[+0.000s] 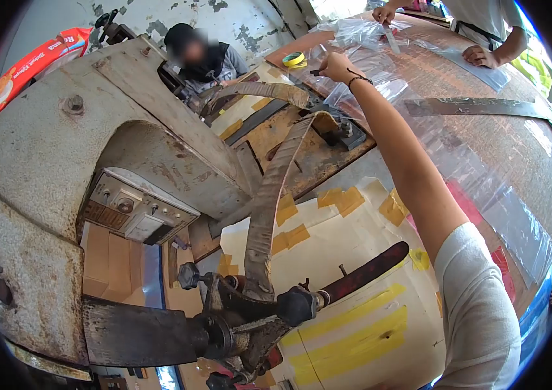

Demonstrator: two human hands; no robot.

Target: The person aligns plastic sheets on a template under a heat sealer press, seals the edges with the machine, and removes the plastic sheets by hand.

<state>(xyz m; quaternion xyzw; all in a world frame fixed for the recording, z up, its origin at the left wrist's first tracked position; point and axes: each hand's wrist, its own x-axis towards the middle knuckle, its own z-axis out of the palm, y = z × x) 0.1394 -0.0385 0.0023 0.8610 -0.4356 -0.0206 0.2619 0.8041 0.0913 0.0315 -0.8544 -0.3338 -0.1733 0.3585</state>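
Note:
My right hand [337,67] reaches far forward over the worktable at the end of an outstretched bare arm, with a dark band round the wrist. Its fingers are closed on a small dark object [317,73] whose kind I cannot make out. Just left of the hand lies a roll of yellow-green tape [294,60]. Crumpled clear plastic sheets [370,81] spread around and beneath the hand. My left hand is out of the picture.
A large grey machine [35,149] with black knobs [297,306] and a curved metal strip [274,188] stands at left. Beneath is a taped pale board [354,325]. One person's hands [481,56] work at upper right; another person [217,62] is behind the machine.

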